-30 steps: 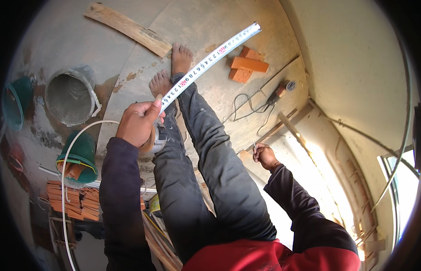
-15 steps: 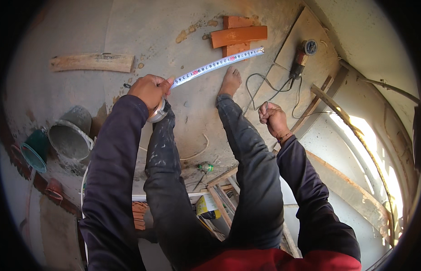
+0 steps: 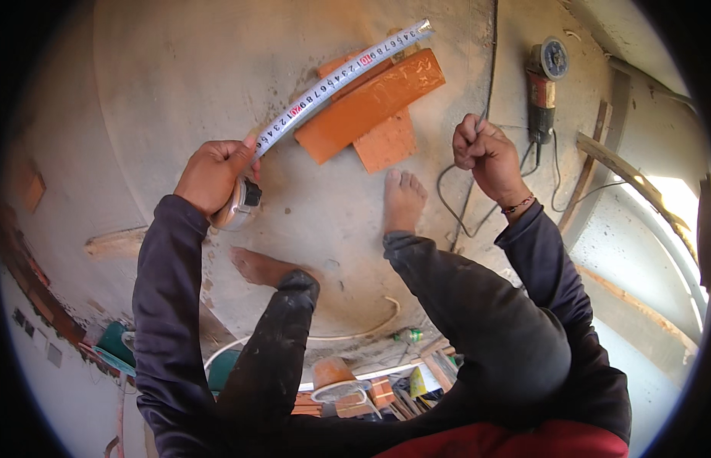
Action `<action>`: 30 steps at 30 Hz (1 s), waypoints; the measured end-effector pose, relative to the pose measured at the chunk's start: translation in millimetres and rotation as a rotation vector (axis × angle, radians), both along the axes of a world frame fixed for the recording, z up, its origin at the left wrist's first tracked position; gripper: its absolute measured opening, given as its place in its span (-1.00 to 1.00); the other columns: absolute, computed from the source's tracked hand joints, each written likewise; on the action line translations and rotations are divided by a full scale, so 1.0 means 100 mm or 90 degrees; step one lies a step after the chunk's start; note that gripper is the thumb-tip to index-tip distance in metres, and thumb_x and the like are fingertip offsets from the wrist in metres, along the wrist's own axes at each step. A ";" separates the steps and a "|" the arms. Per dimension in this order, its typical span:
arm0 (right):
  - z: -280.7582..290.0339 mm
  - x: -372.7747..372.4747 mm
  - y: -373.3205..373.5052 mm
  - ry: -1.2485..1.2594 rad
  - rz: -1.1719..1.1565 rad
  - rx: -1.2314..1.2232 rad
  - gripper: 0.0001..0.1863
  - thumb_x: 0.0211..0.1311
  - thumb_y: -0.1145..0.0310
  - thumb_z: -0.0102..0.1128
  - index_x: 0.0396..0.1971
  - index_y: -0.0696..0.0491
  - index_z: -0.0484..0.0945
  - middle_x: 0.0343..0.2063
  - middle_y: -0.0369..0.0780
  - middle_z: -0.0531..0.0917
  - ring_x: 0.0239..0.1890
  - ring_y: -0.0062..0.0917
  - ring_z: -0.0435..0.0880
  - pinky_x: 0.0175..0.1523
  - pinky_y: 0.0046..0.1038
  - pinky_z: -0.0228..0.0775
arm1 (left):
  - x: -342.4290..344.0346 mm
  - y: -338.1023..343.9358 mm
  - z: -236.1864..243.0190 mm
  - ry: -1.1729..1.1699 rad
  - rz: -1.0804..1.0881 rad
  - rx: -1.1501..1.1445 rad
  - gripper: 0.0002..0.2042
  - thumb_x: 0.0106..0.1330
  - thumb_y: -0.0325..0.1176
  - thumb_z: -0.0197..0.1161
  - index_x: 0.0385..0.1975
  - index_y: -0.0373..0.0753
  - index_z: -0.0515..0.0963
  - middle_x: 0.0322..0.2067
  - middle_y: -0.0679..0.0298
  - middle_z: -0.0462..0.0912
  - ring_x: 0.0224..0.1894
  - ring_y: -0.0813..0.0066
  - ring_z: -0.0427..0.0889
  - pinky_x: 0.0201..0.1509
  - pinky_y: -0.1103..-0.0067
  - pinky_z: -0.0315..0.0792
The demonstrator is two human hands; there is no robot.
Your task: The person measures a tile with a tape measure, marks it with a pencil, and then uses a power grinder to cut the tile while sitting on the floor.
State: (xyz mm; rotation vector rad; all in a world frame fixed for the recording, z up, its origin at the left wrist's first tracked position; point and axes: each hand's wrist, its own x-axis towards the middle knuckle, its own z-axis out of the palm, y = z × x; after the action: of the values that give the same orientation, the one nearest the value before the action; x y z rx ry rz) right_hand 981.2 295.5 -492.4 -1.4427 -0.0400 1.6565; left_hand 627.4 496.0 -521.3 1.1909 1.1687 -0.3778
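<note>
The person's left hand [image 3: 218, 177], left of centre in the frame, is closed around a tape measure [image 3: 235, 208], thumb pressed on the blade [image 3: 317, 93] near where it leaves the case. The blade runs from there toward the top centre of the frame, passing over two orange tiles. Whether it touches them cannot be told.

The upper tile [image 3: 371, 107] lies slantwise across the lower tile [image 3: 386, 143], whose end juts out beneath it. Both are in the upper middle of the frame, above the person's bare right foot [image 3: 405, 200].

The right hand [image 3: 489, 159], right of centre, is curled nearly into a fist, with a thin object [image 3: 482, 117] pinched in the fingers; its kind is unclear.

An angle grinder [image 3: 542, 99] lies at upper right, its cord [image 3: 450, 202] looping behind the right hand. A piece of wood [image 3: 115, 243] lies at the left, partly behind the left sleeve [image 3: 168, 298]. A green bucket [image 3: 116, 347] is at lower left.
</note>
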 end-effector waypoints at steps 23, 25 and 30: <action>-0.69 0.85 1.10 -0.483 0.533 0.153 -0.74 0.22 0.30 0.30 -0.15 0.10 0.63 -0.53 -0.42 0.49 -0.48 -0.71 0.34 -0.35 -0.60 0.23 | -0.14 0.26 0.29 -0.005 0.063 0.028 -0.57 0.50 -0.04 -0.01 -0.46 -0.25 0.58 -0.52 0.30 0.61 -0.55 0.64 0.49 -0.39 0.64 0.43; -0.71 0.89 1.14 -0.419 0.578 0.140 -0.80 0.22 0.35 0.28 -0.21 0.11 0.60 -0.53 -0.46 0.43 -0.46 -0.73 0.30 -0.29 -0.61 0.24 | -0.16 0.24 0.31 -0.007 0.071 0.023 -0.57 0.49 -0.04 0.00 -0.47 -0.25 0.58 -0.54 0.30 0.61 -0.56 0.64 0.49 -0.41 0.64 0.43; -0.54 0.84 0.96 -0.451 0.555 0.255 -0.83 0.19 0.51 0.20 -0.22 0.10 0.47 -0.56 -0.47 0.27 -0.46 -0.73 0.20 -0.26 -0.64 0.21 | -0.24 0.18 0.33 -0.009 0.092 0.024 -0.56 0.48 -0.03 0.03 -0.48 -0.26 0.58 -0.56 0.30 0.62 -0.60 0.65 0.49 -0.44 0.65 0.43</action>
State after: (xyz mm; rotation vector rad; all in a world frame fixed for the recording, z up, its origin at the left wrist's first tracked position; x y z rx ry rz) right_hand 1064.9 391.5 -546.3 -1.7158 -1.4820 1.5163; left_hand 603.6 513.6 -488.1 1.1324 1.2460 -0.2381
